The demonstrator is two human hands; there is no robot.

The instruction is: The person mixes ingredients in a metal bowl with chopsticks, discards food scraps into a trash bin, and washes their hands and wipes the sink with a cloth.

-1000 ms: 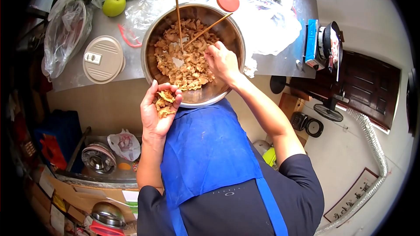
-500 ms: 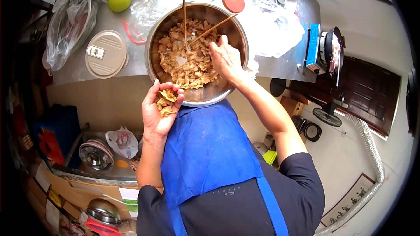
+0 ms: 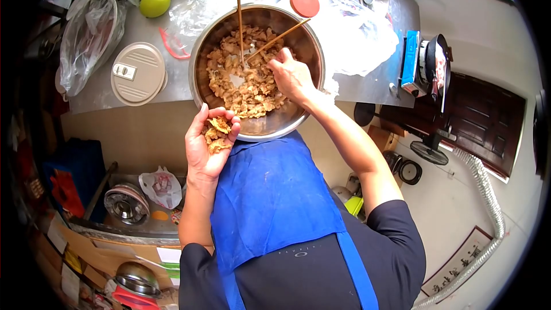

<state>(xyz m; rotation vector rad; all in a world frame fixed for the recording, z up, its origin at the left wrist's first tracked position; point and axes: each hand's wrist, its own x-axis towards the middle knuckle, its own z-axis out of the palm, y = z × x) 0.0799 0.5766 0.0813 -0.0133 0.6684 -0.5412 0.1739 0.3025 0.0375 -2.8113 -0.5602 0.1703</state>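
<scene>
A large steel bowl [image 3: 310, 51] stands at the table's near edge, part full of golden-brown fried pieces [image 3: 252, 92] that look like battered meat. My left hand [image 3: 200, 148] is cupped palm up beside the bowl's lower left rim, holding several fried pieces [image 3: 217, 133]. Inside the bowl, at the right of the heap, my right hand [image 3: 293, 79] has its fingers drawn together against the food. What its fingertips hold is hidden. Two chopsticks, one upright [image 3: 240, 23] and one slanting [image 3: 284, 34] to the right rim, stick into the heap.
On the metal table [image 3: 94, 96] are a beige round lid [image 3: 138, 77], a green apple [image 3: 155, 3], a bag-covered dish [image 3: 92, 40], a red-capped container [image 3: 304, 3] and a white plastic bag [image 3: 359, 40]. A blue portable stove [image 3: 411, 60] with a pan stands at right.
My right hand has shifted slightly left and up over the heap, its fingers drawn closer together. The left hand still holds its pieces.
</scene>
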